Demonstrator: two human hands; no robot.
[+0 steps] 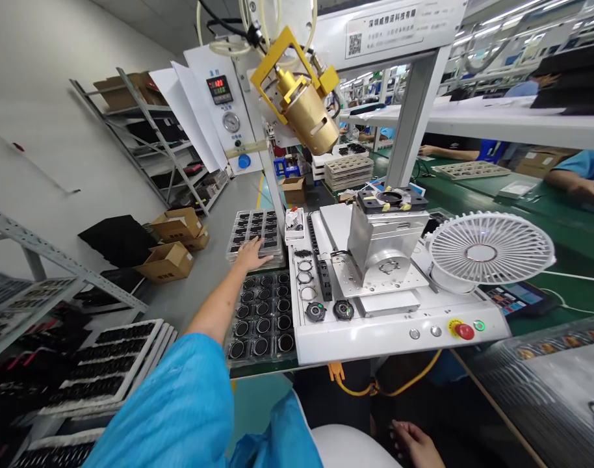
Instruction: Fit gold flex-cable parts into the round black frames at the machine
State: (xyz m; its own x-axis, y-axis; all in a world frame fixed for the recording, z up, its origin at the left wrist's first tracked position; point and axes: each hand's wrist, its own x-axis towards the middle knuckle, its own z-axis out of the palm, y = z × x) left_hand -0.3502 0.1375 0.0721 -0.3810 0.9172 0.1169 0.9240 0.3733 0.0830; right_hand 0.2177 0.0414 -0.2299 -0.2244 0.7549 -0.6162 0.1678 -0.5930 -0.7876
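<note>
My left hand point(251, 255) reaches forward with its fingers spread over the near part of a stack of clear plastic trays point(232, 235) that hold dark parts. Whether it presses on the top tray I cannot tell. Nearer to me lies another clear tray point(251, 356) with rows of round black watch-like parts. Low in the view, in front of my body, is my right hand point(416, 447), loosely bent, with nothing seen in it. Two round watch bodies point(344, 310) and several thin rings point(305, 278) sit on the white machine base point(355, 341).
A brass-coloured press head point(310, 120) hangs over a metal fixture point(382, 244). A white fan point(487, 253) and a red stop button point(464, 331) are at the right. A small white box point(294, 224) stands behind the rings. Other people's arms point(453, 151) show across the green bench.
</note>
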